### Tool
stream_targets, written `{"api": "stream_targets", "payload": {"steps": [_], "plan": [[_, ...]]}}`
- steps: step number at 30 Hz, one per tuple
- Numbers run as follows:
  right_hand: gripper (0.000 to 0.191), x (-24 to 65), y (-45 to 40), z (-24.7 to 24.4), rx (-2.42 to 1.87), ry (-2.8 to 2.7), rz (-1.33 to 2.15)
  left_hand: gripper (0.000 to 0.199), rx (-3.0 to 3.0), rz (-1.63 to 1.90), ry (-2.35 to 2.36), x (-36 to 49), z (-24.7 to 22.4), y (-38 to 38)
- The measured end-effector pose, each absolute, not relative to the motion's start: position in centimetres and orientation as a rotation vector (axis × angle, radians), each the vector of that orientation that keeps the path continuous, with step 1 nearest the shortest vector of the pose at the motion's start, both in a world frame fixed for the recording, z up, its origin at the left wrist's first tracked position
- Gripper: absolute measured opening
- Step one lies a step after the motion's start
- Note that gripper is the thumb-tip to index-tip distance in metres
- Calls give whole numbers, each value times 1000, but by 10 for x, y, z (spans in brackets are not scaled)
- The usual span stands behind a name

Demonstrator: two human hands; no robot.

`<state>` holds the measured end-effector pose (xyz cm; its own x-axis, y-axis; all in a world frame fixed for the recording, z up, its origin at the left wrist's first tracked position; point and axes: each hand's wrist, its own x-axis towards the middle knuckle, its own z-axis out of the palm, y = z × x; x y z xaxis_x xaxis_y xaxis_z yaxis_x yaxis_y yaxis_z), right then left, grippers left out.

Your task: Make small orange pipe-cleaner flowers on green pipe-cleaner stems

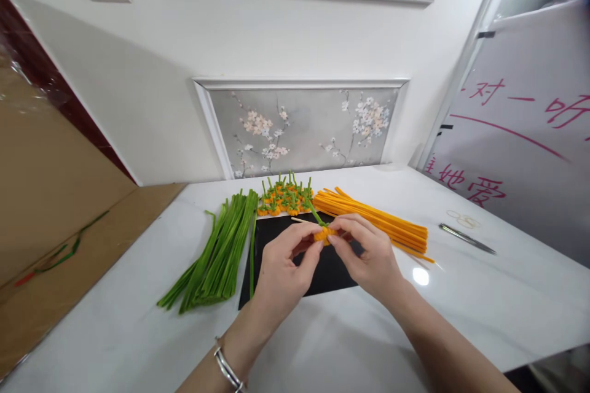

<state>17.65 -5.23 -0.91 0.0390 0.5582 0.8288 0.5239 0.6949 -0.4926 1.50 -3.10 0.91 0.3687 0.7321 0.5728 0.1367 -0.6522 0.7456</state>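
Observation:
Between my two hands is a small orange pipe-cleaner pumpkin [325, 235] with a green stem rising from its top. My left hand [291, 258] pinches its left side with thumb and fingertips. On the other side, the thumb and fingers of my right hand [366, 249] grip it too. Both hands hover over a black mat [271, 236]. Behind them stands a cluster of finished orange pumpkins [286, 199] with green tops. Green pipe cleaners [221, 252] lie in a bundle to the left, and orange pipe cleaners [378, 221] to the right.
Scissors or tweezers of silver metal [466, 238] lie at the right beside thin pale rubber bands [463, 219]. Cardboard [69, 227] borders the table on the left. A white wall [299, 37] rises behind, and a board with red writing [516, 135] stands at the right.

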Motion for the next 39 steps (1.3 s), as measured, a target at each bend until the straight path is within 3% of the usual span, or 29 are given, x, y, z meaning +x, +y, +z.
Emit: {"api": "stream_targets", "payload": {"steps": [6, 11, 21, 29, 39], "plan": [[6, 174, -53, -9, -948, -1555, 149, 13, 2221, 1268, 743, 11, 8, -29], [4, 173, -53, -10, -968, -1523, 223, 26, 2159, 1314, 721, 12, 5, -31], [2, 174, -52, -13, -942, -1478, 340, 18, 2223, 1316, 668, 9, 7, -30], [13, 177, -51, -12, -889, -1405, 520, 18, 1792, 1236, 708, 15, 14, -32], [13, 173, -48, -17, -898, -1418, 427, 12, 1571, 1169, 754, 18, 19, -32]]}}
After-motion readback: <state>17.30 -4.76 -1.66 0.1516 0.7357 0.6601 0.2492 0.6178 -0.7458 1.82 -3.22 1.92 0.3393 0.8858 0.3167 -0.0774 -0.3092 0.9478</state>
